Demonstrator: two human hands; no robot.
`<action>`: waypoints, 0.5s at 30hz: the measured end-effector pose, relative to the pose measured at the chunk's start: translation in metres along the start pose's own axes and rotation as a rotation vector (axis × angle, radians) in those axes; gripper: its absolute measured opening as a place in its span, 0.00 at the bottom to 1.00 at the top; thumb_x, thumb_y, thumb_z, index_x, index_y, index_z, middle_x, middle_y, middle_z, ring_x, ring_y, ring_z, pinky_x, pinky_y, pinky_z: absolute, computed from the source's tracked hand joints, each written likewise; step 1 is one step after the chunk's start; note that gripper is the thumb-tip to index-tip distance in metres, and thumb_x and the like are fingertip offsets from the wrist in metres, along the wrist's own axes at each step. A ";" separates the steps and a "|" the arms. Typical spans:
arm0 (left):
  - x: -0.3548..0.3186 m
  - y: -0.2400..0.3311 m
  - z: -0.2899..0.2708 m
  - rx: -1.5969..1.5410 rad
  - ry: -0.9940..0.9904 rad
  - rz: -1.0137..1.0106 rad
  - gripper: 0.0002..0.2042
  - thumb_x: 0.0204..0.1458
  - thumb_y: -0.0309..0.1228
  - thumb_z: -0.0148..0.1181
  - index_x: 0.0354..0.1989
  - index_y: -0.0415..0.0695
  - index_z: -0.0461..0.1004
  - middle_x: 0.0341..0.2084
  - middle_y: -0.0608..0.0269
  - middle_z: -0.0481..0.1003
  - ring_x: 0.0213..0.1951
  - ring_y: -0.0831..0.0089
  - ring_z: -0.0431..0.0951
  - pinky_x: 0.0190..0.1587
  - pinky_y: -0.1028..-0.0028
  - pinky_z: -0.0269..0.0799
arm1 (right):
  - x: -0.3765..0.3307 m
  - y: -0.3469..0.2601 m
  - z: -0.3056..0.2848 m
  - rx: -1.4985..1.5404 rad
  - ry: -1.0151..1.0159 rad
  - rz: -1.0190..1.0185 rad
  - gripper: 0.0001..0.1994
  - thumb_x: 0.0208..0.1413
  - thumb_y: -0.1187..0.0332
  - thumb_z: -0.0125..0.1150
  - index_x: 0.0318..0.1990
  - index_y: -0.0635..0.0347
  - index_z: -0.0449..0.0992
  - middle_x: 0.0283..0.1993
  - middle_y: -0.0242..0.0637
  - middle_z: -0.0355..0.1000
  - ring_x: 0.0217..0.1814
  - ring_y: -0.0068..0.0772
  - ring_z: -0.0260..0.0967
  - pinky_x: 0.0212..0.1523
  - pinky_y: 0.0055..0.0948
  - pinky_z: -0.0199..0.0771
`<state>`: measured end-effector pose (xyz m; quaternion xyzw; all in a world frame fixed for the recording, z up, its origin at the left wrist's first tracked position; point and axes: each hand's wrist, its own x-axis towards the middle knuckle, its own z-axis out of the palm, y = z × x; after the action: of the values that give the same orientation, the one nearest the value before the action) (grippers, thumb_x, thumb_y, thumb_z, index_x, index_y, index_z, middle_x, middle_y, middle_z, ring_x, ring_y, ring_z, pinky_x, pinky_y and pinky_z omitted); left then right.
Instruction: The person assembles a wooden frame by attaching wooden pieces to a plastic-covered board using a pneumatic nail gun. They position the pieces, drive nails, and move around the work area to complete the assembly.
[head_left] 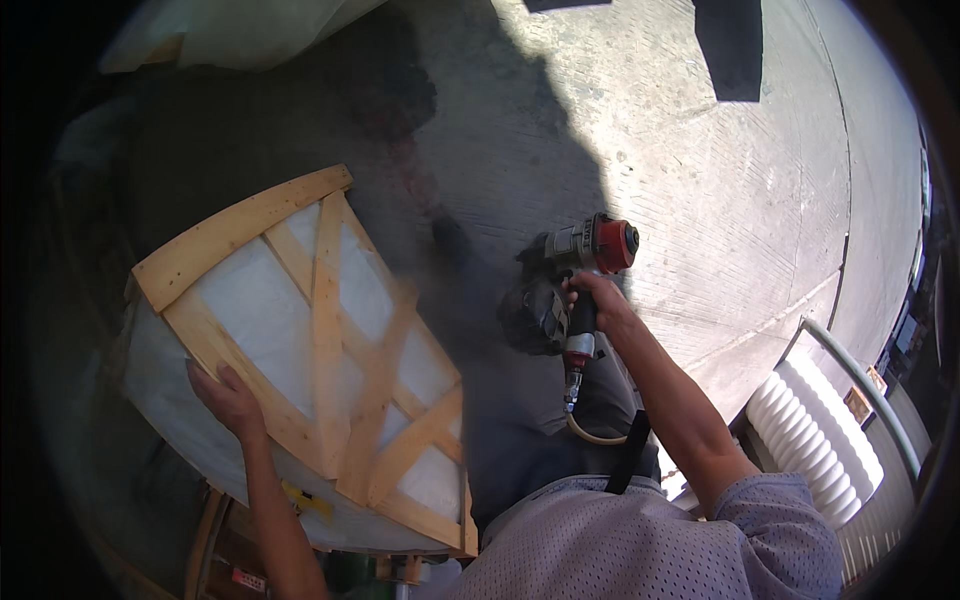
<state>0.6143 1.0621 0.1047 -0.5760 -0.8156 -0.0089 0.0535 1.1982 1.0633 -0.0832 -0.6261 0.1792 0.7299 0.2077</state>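
While the right hand is gripping a grey nail gun with a red cap over the concrete floor, the left hand is lying flat, fingers unclenched, on a wooden crate frame around a white-wrapped load just beneath it.

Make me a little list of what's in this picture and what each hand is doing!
Place: outdoors on a concrete floor, part sun, part shadow
Left hand: resting flat on the edge of a wooden crate
Crate: pale wood slats crossed over white wrapping
Right hand: gripping a nail gun
Nail gun: grey and black, red cap, held away from the crate
Hose: hangs from the gun's handle
Nearby: white ribbed pipe at right
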 end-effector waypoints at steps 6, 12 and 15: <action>0.000 0.004 -0.001 0.068 0.152 0.023 0.25 0.56 0.33 0.54 0.58 0.29 0.62 0.58 0.38 0.65 0.62 0.46 0.63 0.63 0.55 0.60 | -0.048 -0.015 -0.028 -0.294 0.018 -0.114 0.07 0.51 0.70 0.58 0.33 0.66 0.75 0.23 0.35 0.70 0.21 0.28 0.68 0.24 0.27 0.72; 0.002 0.007 -0.005 0.070 0.208 -0.030 0.25 0.52 0.35 0.57 0.56 0.34 0.65 0.59 0.43 0.66 0.62 0.50 0.65 0.59 0.55 0.63 | -0.069 -0.035 -0.068 -0.726 0.241 -0.377 0.11 0.44 0.71 0.63 0.36 0.65 0.77 0.31 0.35 0.73 0.32 0.30 0.73 0.33 0.31 0.73; 0.000 0.006 -0.003 0.071 0.209 -0.053 0.26 0.53 0.35 0.57 0.58 0.34 0.64 0.59 0.44 0.66 0.62 0.52 0.65 0.60 0.57 0.63 | -0.066 -0.024 -0.099 -1.191 0.392 -0.521 0.07 0.46 0.68 0.60 0.30 0.62 0.77 0.23 0.36 0.73 0.24 0.35 0.74 0.27 0.35 0.74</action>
<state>0.6203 1.0643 0.1076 -0.5479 -0.8204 -0.0415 0.1582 1.3029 1.0269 -0.0335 -0.7771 -0.3756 0.5035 -0.0398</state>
